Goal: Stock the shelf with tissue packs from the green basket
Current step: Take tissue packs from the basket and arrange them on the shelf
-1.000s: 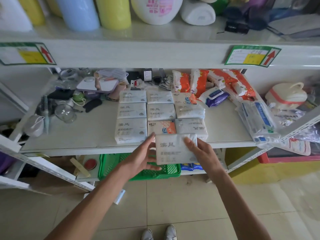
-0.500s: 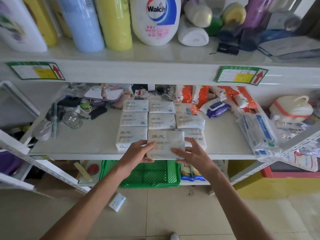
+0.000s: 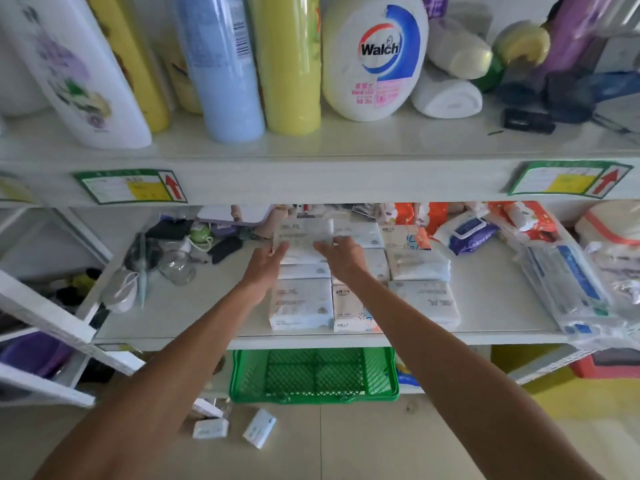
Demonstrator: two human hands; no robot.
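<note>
Both hands, left hand (image 3: 268, 256) and right hand (image 3: 341, 249), have their grip clamped on one white soft plastic-wrapped tissue pack (image 3: 300, 237), held at the back of the left column over the white middle shelf (image 3: 485, 299), above the packs already lying there. Nine or so other white tissue packs (image 3: 300, 303) sit in three rows on that shelf, so the stocking looks nearly done. Below, the green plastic lattice basket (image 3: 313, 375) appears empty as far as its visible part shows. Several small white packets (image 3: 259, 427) lie on the tiled floor; whether they belong to the job I cannot tell.
</note>
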